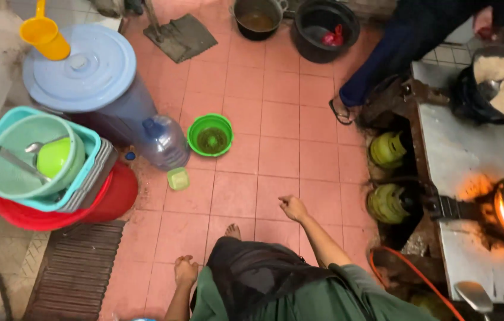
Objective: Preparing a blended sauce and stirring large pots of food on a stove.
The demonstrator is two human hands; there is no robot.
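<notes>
Head view, looking straight down. Right hand, centre of frame: arm stretched out over the pink tiled floor, fingers loosely curled, holding nothing. Left hand, lower centre-left: fingers half closed, empty, low beside the dark skirt. Nearest things: small pale green square plastic tub and round green plastic basin, both on the floor above-left of the right hand, well apart from it. Judgement: any reach toward these needs a forward lean and steady footing.
</notes>
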